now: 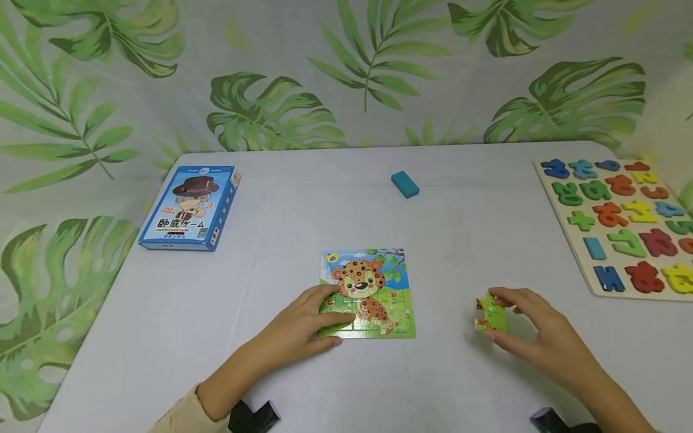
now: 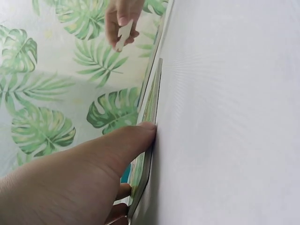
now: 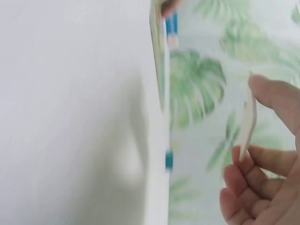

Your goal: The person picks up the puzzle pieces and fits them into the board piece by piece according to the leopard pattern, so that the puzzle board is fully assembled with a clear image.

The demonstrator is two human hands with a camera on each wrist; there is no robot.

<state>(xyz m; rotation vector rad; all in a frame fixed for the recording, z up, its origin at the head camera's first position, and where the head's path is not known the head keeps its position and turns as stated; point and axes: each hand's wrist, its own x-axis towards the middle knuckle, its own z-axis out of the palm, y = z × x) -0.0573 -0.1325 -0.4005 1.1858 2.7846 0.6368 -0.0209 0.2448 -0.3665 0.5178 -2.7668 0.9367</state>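
Note:
A square jigsaw puzzle [image 1: 397, 300] with a cartoon leopard cub lies in the middle of the white table. My left hand [image 1: 300, 322] rests on its left side, fingers extended over the picture and thumb along the near edge. In the left wrist view, the thumb [image 2: 133, 138] touches the edge of the thin puzzle board [image 2: 147, 159]. Off to the right, above the table, my right hand [image 1: 538, 331] pinches a green puzzle piece [image 1: 494, 314] between thumb and fingers. Seen edge-on in the right wrist view, the piece [image 3: 248, 124] is thin and pale.
A blue card game box [image 1: 186, 210] lies at the back left. A teal block [image 1: 405, 184] sits beyond the puzzle. Along the right side lies a wooden board [image 1: 590, 282] of colourful number and sign shapes. Behind the table hangs a leaf-patterned cloth [image 1: 379, 126].

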